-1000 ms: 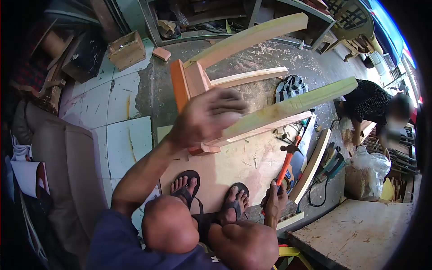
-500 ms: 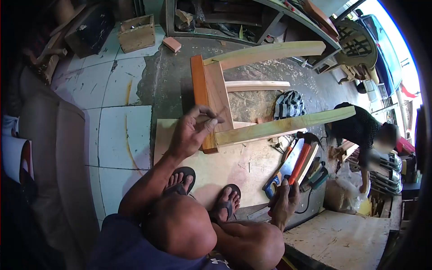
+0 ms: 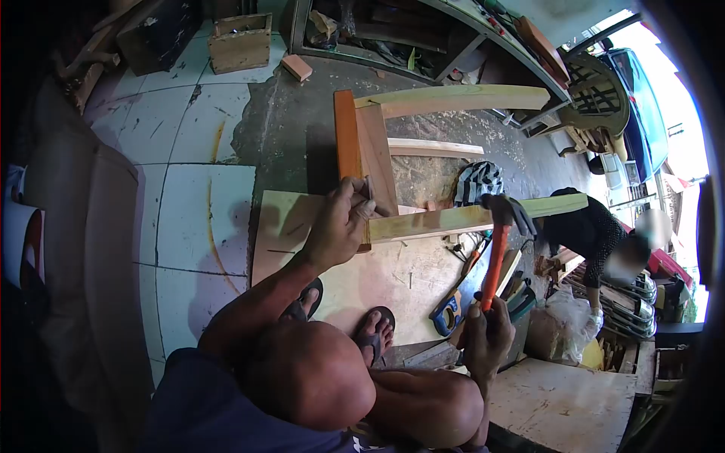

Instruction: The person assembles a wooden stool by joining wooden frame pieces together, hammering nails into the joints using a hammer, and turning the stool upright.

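Observation:
My left hand (image 3: 336,230) is pinched at the near corner of the wooden frame, holding a thin nail (image 3: 368,188) against it. An orange-brown rail (image 3: 347,140) and a paler board (image 3: 374,155) form the frame's left end. From there, curved light-wood legs (image 3: 453,99) extend to the right. My right hand (image 3: 487,332) is closed round the orange handle of a claw hammer (image 3: 496,260). The hammer's dark head is raised and overlaps the near leg (image 3: 434,223) in view.
A blue-handled saw (image 3: 448,311) lies on the plywood sheet (image 3: 393,279), near loose nails. A striped cloth (image 3: 479,183) is beyond the near leg. At right another person (image 3: 589,234) bends by a plastic bag (image 3: 559,325). A wooden box (image 3: 240,47) stands at the back left.
My left hand has moved from above the near leg to the frame's corner. My right hand has raised the hammer from low beside the saw. The camera view has shifted too.

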`<act>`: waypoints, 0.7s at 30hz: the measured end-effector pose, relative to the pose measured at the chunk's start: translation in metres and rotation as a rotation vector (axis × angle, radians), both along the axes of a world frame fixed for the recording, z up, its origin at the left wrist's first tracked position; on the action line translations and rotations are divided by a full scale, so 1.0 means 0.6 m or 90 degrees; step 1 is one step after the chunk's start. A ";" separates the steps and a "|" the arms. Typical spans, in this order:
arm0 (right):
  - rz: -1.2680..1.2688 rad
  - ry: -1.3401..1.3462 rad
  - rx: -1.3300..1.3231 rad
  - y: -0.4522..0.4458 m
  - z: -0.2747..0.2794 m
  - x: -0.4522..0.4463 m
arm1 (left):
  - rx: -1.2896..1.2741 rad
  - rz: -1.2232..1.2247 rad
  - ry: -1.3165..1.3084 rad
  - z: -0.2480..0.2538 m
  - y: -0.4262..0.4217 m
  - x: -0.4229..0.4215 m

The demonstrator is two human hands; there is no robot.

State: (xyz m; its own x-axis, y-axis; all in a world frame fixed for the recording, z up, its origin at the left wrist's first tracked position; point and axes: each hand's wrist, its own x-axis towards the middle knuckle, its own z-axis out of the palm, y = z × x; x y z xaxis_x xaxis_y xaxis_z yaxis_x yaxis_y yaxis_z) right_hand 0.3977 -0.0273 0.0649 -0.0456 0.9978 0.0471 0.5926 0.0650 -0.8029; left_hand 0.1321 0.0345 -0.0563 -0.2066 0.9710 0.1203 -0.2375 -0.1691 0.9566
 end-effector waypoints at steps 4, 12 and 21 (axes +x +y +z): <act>0.054 -0.039 -0.034 0.005 0.005 -0.014 | 0.094 0.098 0.409 -0.008 0.003 -0.009; 0.200 -0.279 -0.023 0.034 0.037 -0.041 | 0.108 0.162 0.447 -0.072 0.003 0.027; 0.250 -0.231 0.131 0.017 0.077 -0.038 | 0.170 0.197 0.455 -0.073 0.001 0.026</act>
